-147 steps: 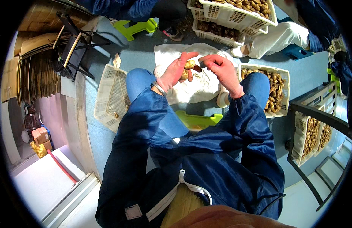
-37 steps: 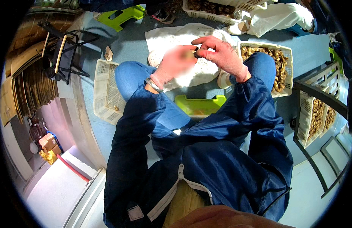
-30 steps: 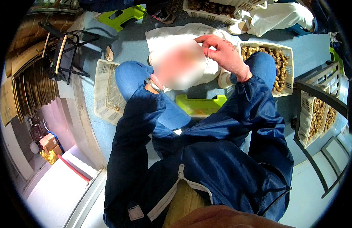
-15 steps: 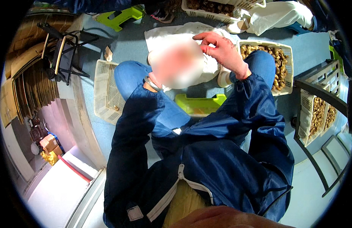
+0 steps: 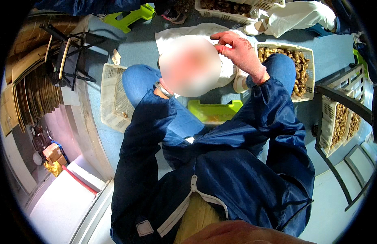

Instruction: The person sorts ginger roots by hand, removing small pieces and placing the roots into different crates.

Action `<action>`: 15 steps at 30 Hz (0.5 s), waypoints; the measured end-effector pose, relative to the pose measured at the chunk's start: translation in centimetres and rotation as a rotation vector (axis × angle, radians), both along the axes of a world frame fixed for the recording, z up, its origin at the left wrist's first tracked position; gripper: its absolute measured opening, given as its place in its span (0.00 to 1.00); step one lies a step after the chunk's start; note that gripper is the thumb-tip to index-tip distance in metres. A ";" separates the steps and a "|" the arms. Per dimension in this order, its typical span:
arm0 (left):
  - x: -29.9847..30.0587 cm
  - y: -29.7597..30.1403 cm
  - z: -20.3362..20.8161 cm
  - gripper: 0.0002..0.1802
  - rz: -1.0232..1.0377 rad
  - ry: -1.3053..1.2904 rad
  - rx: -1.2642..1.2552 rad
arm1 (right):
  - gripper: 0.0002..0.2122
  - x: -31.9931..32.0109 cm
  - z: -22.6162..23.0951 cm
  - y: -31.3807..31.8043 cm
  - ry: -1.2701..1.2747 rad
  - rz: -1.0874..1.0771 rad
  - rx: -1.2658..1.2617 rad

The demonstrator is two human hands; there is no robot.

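Observation:
Both my hands wear pink gloves above a white cloth or sheet (image 5: 168, 38) spread on the floor between my feet. A round blur hides most of my left hand (image 5: 165, 86), so its fingers and anything in them cannot be made out; a bracelet circles that wrist. My right hand (image 5: 242, 55) is raised at the blur's right edge, fingers bent but apart, with nothing visible between them. Reddish-brown marks stain the back of this glove. Beside my right knee stands a white crate (image 5: 311, 75) filled with brown, knobbly pieces (image 5: 300, 69).
By my left knee is a white perforated crate (image 5: 109, 95) with one small brown piece inside. A green stool (image 5: 215, 110) sits between my legs. Another filled crate (image 5: 229, 16) and a person's white-clad leg (image 5: 300, 18) are ahead. A black rack (image 5: 347, 99) stands right, folded cardboard (image 5: 34, 95) left.
My right hand has shifted slightly right and down, and its fingers look somewhat more spread. My left forearm stays almost where it was.

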State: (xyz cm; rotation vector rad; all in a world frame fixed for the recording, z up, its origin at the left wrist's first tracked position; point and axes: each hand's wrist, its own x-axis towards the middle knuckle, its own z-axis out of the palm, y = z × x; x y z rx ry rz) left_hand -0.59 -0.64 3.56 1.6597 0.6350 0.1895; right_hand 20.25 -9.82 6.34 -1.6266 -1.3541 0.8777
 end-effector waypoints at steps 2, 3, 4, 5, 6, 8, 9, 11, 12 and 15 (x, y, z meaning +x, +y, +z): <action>-0.3 0.0 -0.6 0.25 0.034 -0.071 -0.056 | 0.09 -0.5 -0.1 0.0 0.067 0.124 0.056; -0.5 0.0 -0.8 0.25 0.033 -0.093 -0.017 | 0.09 -0.8 -0.1 0.0 0.101 0.186 0.083; -0.3 -0.2 -0.6 0.25 0.029 -0.118 0.018 | 0.10 -0.9 -0.2 -0.1 0.083 0.165 0.070; -0.1 -0.2 -0.2 0.25 -0.001 -0.100 0.126 | 0.10 -0.7 -0.3 -0.2 0.051 0.114 0.040; 0.1 -0.3 -0.1 0.25 -0.015 -0.093 0.169 | 0.10 -0.3 -0.3 -0.2 0.018 0.062 0.010; -0.2 -0.2 -0.1 0.25 -0.016 -0.088 0.201 | 0.10 -0.2 0.4 0.0 0.026 0.019 -0.024; -0.2 -0.2 -0.2 0.26 -0.008 -0.085 0.182 | 0.10 -0.4 0.5 0.1 0.048 0.074 0.000; 0.0 -0.2 -0.3 0.26 -0.003 -0.074 0.135 | 0.10 -1.0 0.0 -0.3 0.099 0.180 0.036; 0.1 -0.3 -0.4 0.26 -0.006 -0.054 0.135 | 0.10 -0.9 -0.7 -0.2 0.032 0.153 0.087; -0.1 -0.2 -0.3 0.26 -0.019 -0.009 0.161 | 0.09 -0.4 -0.2 0.0 -0.028 0.039 0.020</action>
